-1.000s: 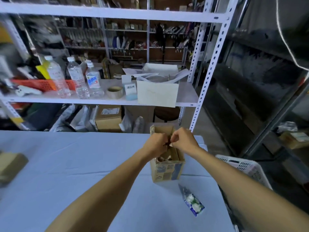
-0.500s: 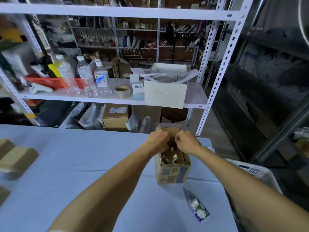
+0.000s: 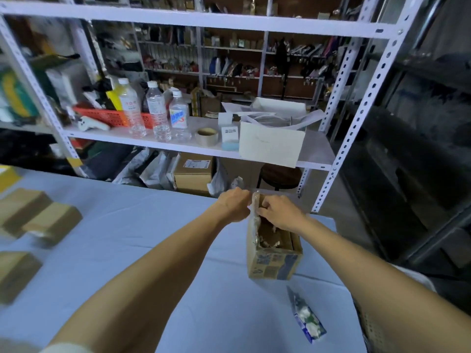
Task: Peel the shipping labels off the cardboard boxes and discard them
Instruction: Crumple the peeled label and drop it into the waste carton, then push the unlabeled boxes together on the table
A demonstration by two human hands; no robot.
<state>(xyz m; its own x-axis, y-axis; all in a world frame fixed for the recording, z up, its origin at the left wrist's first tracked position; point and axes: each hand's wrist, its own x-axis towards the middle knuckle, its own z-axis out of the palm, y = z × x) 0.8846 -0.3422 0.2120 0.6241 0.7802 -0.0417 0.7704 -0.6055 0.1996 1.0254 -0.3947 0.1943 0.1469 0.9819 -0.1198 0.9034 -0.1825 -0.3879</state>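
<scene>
An open cardboard box (image 3: 274, 261) is seen standing upright near the far right part of a table (image 3: 142, 240) covered in pale blue cloth, with blue print on its near face and crumpled scraps inside. A crinkled whitish strip (image 3: 254, 220) is stuck along the box's left edge and up its raised far flap; whether it is label or tape cannot be told. The left hand (image 3: 234, 207) is held just left of that flap with its fingers curled and the fingertips brought against the strip's upper end, but the grip itself is hidden by the back of the hand. The right hand (image 3: 277, 212) is placed over the box opening, its fingers curled round the flap's top edge, close beside the left hand. A small blue and white packet (image 3: 307, 318) is laid on the cloth nearer the person, apart from the box. Several closed brown boxes (image 3: 51, 222) are set at the table's left side, blurred. Behind the table, water bottles (image 3: 159, 113), a roll of tape (image 3: 207, 136) and a white box (image 3: 271, 147) are kept on a metal shelf (image 3: 316, 159).
</scene>
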